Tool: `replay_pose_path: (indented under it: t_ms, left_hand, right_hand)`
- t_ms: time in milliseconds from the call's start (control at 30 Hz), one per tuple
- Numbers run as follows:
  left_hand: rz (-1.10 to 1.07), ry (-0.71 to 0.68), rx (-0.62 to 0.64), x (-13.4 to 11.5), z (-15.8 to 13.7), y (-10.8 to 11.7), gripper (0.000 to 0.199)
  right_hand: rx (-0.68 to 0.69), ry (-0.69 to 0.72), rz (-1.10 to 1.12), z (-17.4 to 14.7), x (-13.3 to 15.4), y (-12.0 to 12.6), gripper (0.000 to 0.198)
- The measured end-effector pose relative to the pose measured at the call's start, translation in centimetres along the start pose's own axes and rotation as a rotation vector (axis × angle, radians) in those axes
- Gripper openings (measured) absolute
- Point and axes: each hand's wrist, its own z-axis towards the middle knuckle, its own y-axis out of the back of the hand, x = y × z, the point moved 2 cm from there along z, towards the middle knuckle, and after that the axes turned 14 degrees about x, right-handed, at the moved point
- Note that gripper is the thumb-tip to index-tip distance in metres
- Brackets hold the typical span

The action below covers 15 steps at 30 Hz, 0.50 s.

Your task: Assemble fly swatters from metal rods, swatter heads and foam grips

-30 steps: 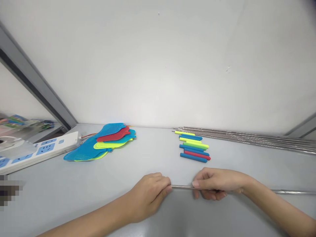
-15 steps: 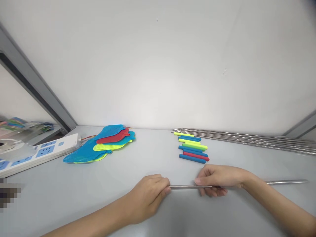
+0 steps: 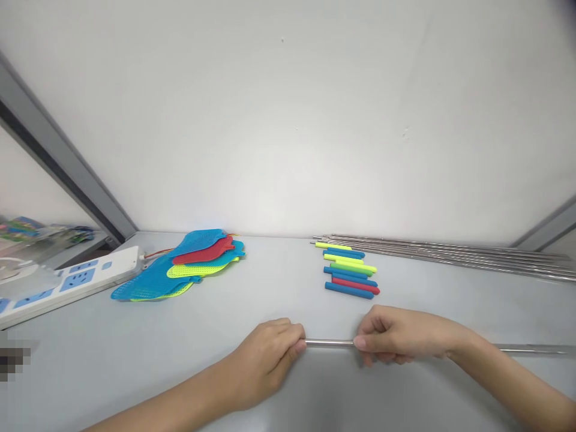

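Between my two hands runs a thin shiny metal rod, held level just above or on the grey table. My left hand is wrapped round its left end, hiding that end. My right hand pinches the rod between thumb and fingers a short way along. Past my right wrist the rod shows again, reaching toward the right edge. Beyond my right hand lie several coloured plastic tubes in blue, red, green and yellow, stacked in a loose row.
Mesh fly swatter heads in blue, red and yellow lie in an overlapping pile at the left. A white power strip is beside them. Several metal rods lie along the white wall at the right back. Grey frame posts stand at both sides.
The rod's far right part has shifted to the right and slightly nearer. My right hand has moved slightly down, its fingers closer round the rod; my left hand keeps its grip.
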Motion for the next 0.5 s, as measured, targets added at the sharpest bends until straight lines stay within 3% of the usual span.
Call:
replay_pose_path:
  t_ms: [233, 500]
  left_hand:
    - [-0.043, -0.010, 0.004, 0.0, 0.0, 0.1, 0.027]
    - [0.003, -0.029, 0.007, 0.0, -0.1, 0.0, 0.025]
  right_hand:
    - [-0.059, 0.057, 0.000, 0.4, 0.1, -0.9, 0.042]
    - [0.031, 0.061, 0.198, 1.6, -0.8, -1.5, 0.043]
